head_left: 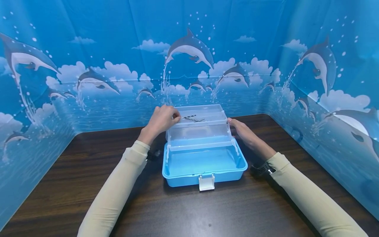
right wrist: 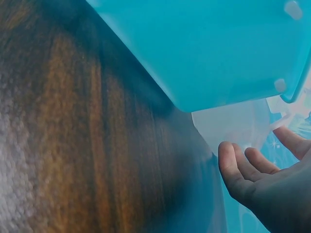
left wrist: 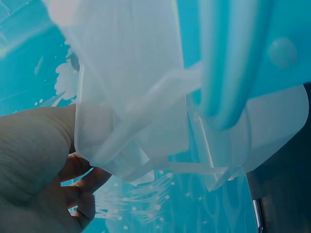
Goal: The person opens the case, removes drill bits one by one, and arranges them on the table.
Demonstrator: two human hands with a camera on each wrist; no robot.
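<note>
A light blue toolbox (head_left: pixel 204 180) stands unfolded, with its translucent upper tray (head_left: pixel 207 109) raised at the back. At the tray's left end, my left hand (head_left: pixel 162 119) pinches the end of a dark, twisted drill bit (head_left: pixel 190 116) between thumb and fingertips. More thin drill bits (head_left: pixel 199 120) lie in the tray beside it. The tray wall hides the bits from the left wrist view. My right hand (head_left: pixel 244 133) rests its thumb on the tray's right end; in the right wrist view its loosely bent fingers (right wrist: pixel 231 167) are near the translucent lid.
The toolbox's white latch (head_left: pixel 206 183) hangs down at the front. A lower translucent tray (head_left: pixel 201 132) sits under the upper one. Dark wooden table (head_left: pixel 133 210) lies around the box, and a dolphin-printed blue sheet (head_left: pixel 124 42) rises behind and at both sides.
</note>
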